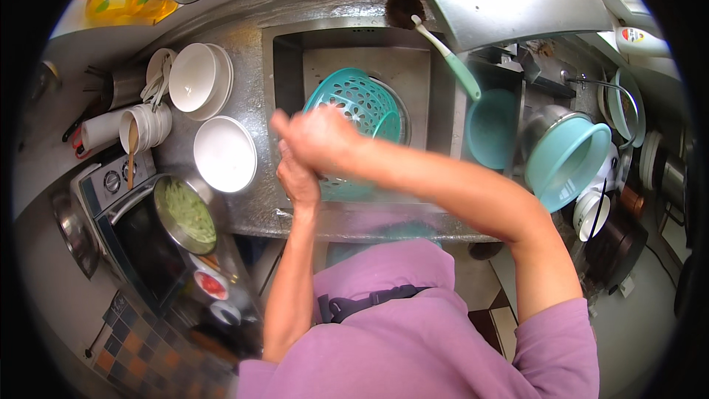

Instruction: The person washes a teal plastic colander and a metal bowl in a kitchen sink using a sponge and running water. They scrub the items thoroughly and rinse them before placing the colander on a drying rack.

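Observation:
A turquoise plastic colander basket (349, 94) with flower-shaped holes leans on its side in the metal sink (371, 58). My right hand (321, 138), blurred, crosses over the near left part of the basket. Just below it, at the sink's left rim, is my left hand (299, 180), with its fingers bent upward toward the right hand. The hands overlap, so whatever lies between them is hidden. Whether either one grips the basket cannot be told. Part of the basket wall shows below my right forearm.
White bowls (224, 152) stand on the counter at left, near a pot of sliced green vegetable (185, 216). A green-handled brush (462, 75) lies at the sink's right edge. Farther right are a turquoise basin (570, 163) and the faucet (626, 91). A steel panel (520, 14) juts in behind.

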Demonstrator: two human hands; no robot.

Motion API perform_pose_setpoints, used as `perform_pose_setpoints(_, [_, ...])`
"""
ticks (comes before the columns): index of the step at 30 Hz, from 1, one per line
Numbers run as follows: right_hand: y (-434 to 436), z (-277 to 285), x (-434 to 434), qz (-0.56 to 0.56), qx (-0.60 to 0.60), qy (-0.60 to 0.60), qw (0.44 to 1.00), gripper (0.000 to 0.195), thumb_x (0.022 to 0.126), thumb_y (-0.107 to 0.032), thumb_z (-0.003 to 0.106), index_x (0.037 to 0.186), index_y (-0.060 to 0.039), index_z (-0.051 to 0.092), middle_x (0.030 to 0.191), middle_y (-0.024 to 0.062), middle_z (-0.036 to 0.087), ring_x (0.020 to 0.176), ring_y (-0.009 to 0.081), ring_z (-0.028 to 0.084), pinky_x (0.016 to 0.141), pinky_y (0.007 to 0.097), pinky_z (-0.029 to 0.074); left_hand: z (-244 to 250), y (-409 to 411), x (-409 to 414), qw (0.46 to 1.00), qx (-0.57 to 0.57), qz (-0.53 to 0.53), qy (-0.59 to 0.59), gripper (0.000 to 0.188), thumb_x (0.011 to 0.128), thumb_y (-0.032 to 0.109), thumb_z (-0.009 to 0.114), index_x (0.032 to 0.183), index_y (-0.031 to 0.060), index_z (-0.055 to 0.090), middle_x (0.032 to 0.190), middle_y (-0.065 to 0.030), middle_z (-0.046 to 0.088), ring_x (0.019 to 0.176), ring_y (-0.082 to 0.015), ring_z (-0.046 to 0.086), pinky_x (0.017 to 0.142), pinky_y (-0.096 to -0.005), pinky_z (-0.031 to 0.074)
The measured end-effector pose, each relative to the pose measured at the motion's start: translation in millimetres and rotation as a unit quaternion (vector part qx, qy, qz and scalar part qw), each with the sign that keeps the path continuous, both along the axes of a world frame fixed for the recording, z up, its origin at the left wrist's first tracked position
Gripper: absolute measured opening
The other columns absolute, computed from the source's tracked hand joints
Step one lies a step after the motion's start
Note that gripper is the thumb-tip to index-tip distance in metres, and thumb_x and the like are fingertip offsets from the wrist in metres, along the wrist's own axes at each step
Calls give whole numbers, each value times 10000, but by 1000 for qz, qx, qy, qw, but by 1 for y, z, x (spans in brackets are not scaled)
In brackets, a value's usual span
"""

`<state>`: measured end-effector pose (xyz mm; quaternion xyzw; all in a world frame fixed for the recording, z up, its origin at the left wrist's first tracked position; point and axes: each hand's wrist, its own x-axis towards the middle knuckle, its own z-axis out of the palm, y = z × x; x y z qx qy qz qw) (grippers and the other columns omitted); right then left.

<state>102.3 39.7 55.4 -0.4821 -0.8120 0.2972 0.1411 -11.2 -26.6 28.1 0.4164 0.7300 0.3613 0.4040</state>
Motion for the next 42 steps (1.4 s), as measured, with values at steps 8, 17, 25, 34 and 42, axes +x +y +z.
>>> perform_pose_setpoints(8, [60,-66,65,-247,-100,-90,960,254,865,-191,572,1058,-46,649,891,179,725,839,363,716,686,495,565,2,-14,-8,998,-38,-37,-36,608,1064,549,302,799,68,562,617,-2,471,536,-110,456,527,-270,423])
perform_pose_setpoints(17, [12,-11,5,-109,9,-46,993,227,805,-233,670,902,-38,606,763,165,702,719,325,725,595,463,569,15,4,-29,988,-76,-111,-79,694,1078,532,235,952,4,667,697,-50,607,619,-141,589,597,-286,465])
perform_pose_setpoints(25, [60,-52,32,-215,-29,-73,974,289,865,-145,572,1099,23,546,868,228,708,767,370,718,591,494,562,2,8,-12,997,-70,-37,-12,703,1058,571,293,873,-30,607,590,-85,548,478,-165,553,434,-311,464])
perform_pose_setpoints(34, [2,-3,-19,-71,21,46,996,319,830,-206,637,1034,-8,492,726,188,686,665,386,703,553,525,543,-10,10,-7,998,60,-6,23,700,1051,598,268,936,11,631,608,-45,556,460,-141,512,448,-317,419])
perform_pose_setpoints(42, [83,-63,47,-278,-239,-79,927,400,1008,-212,414,1279,42,563,1186,238,674,1131,375,651,957,489,507,9,2,-1,998,-46,-50,-10,617,1061,556,306,857,37,570,579,-11,485,463,-104,483,420,-257,426])
